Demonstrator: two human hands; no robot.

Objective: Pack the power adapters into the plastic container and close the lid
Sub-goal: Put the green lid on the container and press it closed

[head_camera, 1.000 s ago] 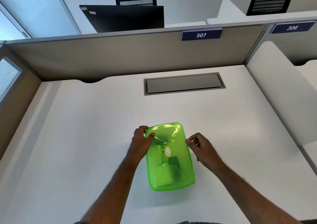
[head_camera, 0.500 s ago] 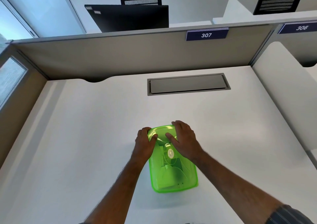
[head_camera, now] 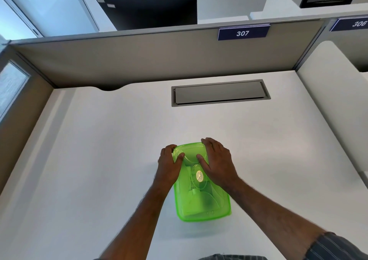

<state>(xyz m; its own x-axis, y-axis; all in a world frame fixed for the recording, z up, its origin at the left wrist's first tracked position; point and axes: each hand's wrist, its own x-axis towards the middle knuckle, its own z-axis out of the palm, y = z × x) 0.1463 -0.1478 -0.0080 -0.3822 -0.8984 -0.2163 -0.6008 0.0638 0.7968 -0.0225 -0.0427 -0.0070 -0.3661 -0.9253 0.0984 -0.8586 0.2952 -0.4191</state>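
A translucent green plastic container (head_camera: 201,204) lies on the white desk (head_camera: 99,160) near its front middle, with its lid on top. Through the green plastic I see pale adapter shapes and cable loops (head_camera: 196,192). My left hand (head_camera: 170,163) grips the container's far left corner, thumb on the lid and fingers curled over the rim. My right hand (head_camera: 216,161) lies flat on the far right part of the lid, fingers spread and pressing down.
A grey cable hatch (head_camera: 220,92) is set into the desk behind the container. Beige partition walls (head_camera: 159,60) close the desk at the back and left; a white divider (head_camera: 334,104) stands on the right. A dark monitor back (head_camera: 149,12) shows beyond the partition.
My right hand moved from beside the container's right edge onto the far part of the lid and now presses flat there. My left hand kept its hold on the far left corner.
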